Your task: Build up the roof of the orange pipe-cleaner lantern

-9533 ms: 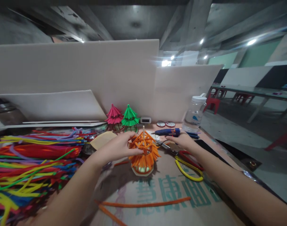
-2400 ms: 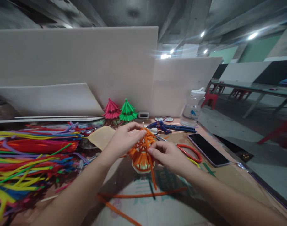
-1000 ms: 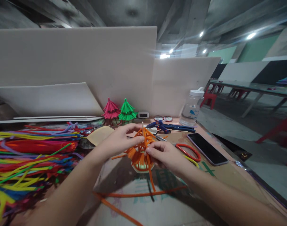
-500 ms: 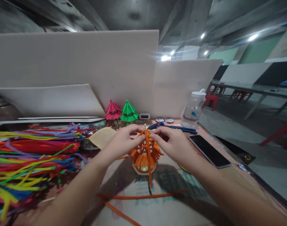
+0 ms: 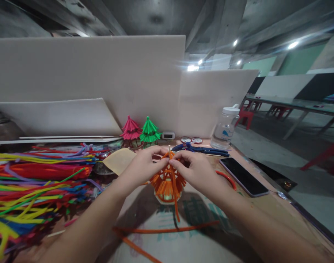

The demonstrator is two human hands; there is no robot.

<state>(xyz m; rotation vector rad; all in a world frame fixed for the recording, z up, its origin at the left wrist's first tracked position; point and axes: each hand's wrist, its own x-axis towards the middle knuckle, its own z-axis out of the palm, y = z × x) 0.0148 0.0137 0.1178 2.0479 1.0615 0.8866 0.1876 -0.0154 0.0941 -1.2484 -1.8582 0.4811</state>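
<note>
An orange pipe-cleaner pavilion (image 5: 168,184) stands upright in front of me, a pale stick (image 5: 169,147) poking out of its top. My left hand (image 5: 153,160) pinches the upper frame from the left, thumb and fingers together. From the other side my right hand (image 5: 186,164) pinches at the same spot, its thumb on a loose orange pipe cleaner (image 5: 175,202) that hangs down the front. The fingertips of both hands nearly meet, and the exact point of grip is partly hidden. Closer to me lies a bent orange pipe cleaner (image 5: 167,230) on the board.
A heap of coloured pipe cleaners (image 5: 41,186) spreads over the left. Behind stand a pink pavilion (image 5: 131,128), a green pavilion (image 5: 150,129) and a small digital display (image 5: 168,136). Blue-handled pliers (image 5: 201,149), a phone (image 5: 243,176) and a water bottle (image 5: 225,126) lie or stand at right.
My right hand has shifted slightly left, closer to my left hand. A red curved handle beside my right wrist shows more now. The hanging pipe cleaner's lower end has moved slightly.
</note>
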